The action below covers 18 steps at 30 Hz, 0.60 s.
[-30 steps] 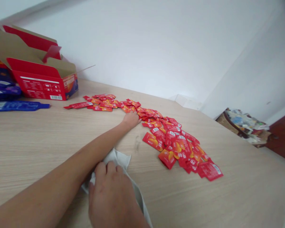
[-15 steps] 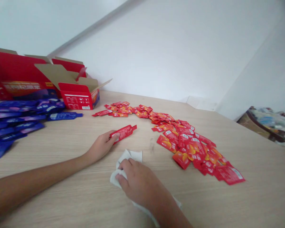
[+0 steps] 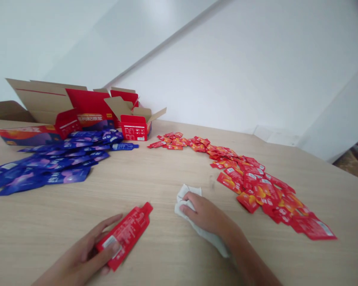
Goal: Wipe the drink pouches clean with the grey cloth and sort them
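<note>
Head view of a light wood-grain tabletop (image 3: 164, 178) with two bare hands at work in the foreground. The white cloth (image 3: 187, 197) is the reference point for all positions below.

Left of the cloth, the left hand (image 3: 77, 254) grips a single red sachet (image 3: 125, 234). Its fingers curl around the sachet's far edge, and the thumb lies across its printed face. The sachet is tilted, with its narrow spout end pointing up and away from the hand. Whether the sachet or hand touches the tabletop cannot be told from this view.

The right hand (image 3: 205, 214) rests on the cloth, its fingers bent and closed over the bunched fabric. The cloth trails out beneath the wrist. Whether the fingers pinch the cloth or only press it down cannot be told.

The step in hand is one of holding a lone sachet in one hand and the cloth in the other, apart from the loose groups. Beyond the cloth and to its right, a long scatter of red sachets (image 3: 250, 182) curves across the table. Well to the cloth's left lies a spread of blue sachets (image 3: 53, 167). Behind those, farther from the cloth, stands an opened red carton (image 3: 134, 127) with its flaps raised.
</note>
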Tool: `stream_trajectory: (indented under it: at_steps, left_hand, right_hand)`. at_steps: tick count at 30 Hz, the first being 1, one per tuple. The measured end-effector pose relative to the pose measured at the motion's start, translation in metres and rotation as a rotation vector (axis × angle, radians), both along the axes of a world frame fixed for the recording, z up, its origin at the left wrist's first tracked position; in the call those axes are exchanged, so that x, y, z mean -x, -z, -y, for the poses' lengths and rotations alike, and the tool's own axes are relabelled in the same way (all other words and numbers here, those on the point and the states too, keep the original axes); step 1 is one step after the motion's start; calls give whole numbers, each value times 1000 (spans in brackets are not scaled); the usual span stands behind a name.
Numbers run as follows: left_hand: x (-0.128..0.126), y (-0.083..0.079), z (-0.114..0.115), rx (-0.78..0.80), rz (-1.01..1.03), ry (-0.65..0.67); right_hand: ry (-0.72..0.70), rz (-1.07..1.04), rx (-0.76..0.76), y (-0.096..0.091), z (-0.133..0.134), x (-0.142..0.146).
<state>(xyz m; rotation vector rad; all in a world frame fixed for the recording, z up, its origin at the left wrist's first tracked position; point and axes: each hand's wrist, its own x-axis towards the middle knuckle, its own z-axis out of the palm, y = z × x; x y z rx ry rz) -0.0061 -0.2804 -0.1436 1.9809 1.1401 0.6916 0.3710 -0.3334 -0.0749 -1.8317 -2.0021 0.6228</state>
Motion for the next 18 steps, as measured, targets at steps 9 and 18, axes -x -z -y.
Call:
stream_trajectory:
  at_steps: [9,18]
  left_hand:
    - [4,-31,45,-1008,-486,208]
    - [-12,-22,47,-1174,-285,342]
  right_hand:
    - [26,-13,2,0,1,-3]
    - [60,-33,27,-1,-2,-6]
